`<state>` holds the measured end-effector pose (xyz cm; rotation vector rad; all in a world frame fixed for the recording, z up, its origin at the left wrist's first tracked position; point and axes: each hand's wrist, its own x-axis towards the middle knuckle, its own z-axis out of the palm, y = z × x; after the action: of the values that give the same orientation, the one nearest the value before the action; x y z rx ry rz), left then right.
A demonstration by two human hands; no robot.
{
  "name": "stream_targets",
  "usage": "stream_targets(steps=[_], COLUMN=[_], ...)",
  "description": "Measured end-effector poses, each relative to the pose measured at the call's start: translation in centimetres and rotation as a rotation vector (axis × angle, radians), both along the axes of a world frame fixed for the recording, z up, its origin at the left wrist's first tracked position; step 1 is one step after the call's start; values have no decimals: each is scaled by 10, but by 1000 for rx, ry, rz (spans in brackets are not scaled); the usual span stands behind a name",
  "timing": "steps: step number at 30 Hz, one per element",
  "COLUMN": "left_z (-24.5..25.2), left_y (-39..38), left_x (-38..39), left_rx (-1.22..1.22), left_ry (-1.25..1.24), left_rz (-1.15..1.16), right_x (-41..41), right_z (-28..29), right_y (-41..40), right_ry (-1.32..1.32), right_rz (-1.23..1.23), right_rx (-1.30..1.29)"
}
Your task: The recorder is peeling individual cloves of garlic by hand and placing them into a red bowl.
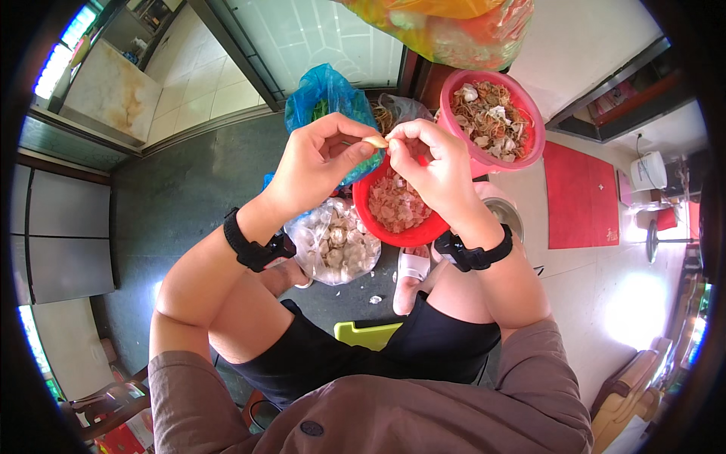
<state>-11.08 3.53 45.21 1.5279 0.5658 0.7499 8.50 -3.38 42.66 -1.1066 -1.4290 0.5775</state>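
Note:
A pale garlic clove (375, 141) is pinched between the thumb and forefinger of my left hand (317, 156). My right hand (434, 162) meets it from the other side, thumb and forefinger closed on its tip. Beneath both hands sits a red plastic basin (371, 218) holding pinkish garlic skins (397, 204). To its left, a clear plastic bag (303, 249) is full of garlic bulbs and cloves (336, 238). Whether any skin remains on the clove is too small to tell.
A pink bucket (541, 139) holds dry stalks, roots and garlic skins. A blue plastic bag (303, 99) contains green vegetables. Partly behind my right forearm stands a metal bowl (517, 218). Skin scraps (375, 299) dot the dark floor. A yellow-green stool (366, 335) shows between my legs.

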Motion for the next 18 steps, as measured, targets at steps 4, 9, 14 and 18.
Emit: stream_targets(steps=[4, 9, 14, 18], left_z=[-2, -3, -1, 2], left_y=[2, 2, 1, -2], left_x=[1, -1, 0, -1], left_rx=[3, 16, 9, -33], left_ry=[-38, -27, 26, 34], left_rz=[10, 15, 53, 42], right_x=[2, 1, 0, -2], right_z=[2, 15, 9, 9], right_y=[-2, -5, -3, -2], right_ry=[86, -167, -225, -278], right_rz=[50, -31, -70, -77], right_rx=[-65, 7, 91, 106])
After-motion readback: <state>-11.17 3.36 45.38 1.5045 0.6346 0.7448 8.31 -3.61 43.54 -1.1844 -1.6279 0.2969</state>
